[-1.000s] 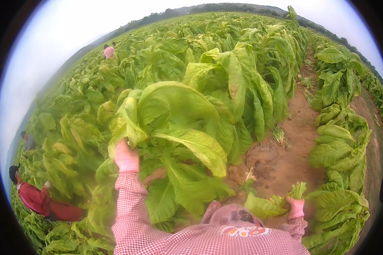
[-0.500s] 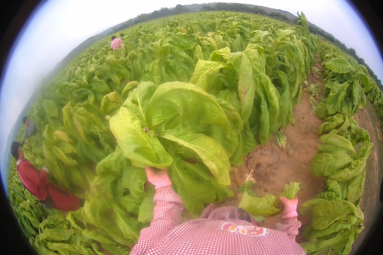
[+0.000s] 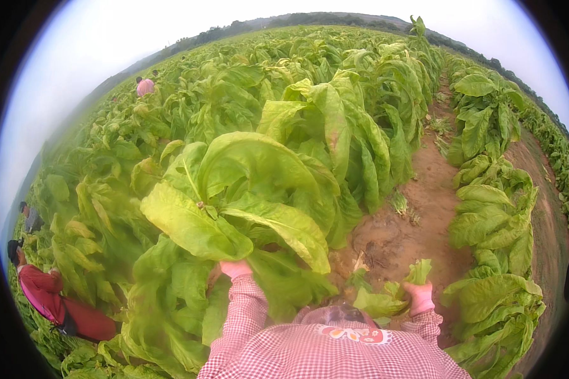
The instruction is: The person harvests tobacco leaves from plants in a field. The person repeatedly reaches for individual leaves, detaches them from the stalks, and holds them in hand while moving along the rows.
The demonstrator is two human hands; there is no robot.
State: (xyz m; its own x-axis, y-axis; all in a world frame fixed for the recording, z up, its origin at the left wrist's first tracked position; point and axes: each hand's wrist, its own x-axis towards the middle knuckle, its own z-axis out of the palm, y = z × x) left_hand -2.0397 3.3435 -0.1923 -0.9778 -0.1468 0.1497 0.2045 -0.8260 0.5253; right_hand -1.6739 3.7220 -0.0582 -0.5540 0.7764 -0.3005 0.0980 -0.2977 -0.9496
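Observation:
A large tobacco plant (image 3: 196, 221) with broad yellow-green leaves stands right in front of me. My left hand (image 3: 235, 270), in a pinkish glove or cuff, reaches in beneath its lower leaves, which hide the fingers. Low on the right, my right hand (image 3: 418, 297) is closed round the stalk ends of several picked tobacco leaves (image 3: 380, 302). Those leaves hang to the left of the hand, above the soil. Both of my arms are in red-and-white checked sleeves.
A bare soil furrow (image 3: 411, 221) runs away on the right, with leaf scraps (image 3: 399, 202) on it. Another row of tobacco plants (image 3: 487, 208) borders it. A person in red (image 3: 44, 294) stands at the left among the plants; other people are farther off.
My view has shifted a little to the right and up. My left hand remains beneath the plant's leaves, and the right hand still grips the picked leaves, its wrist turned slightly.

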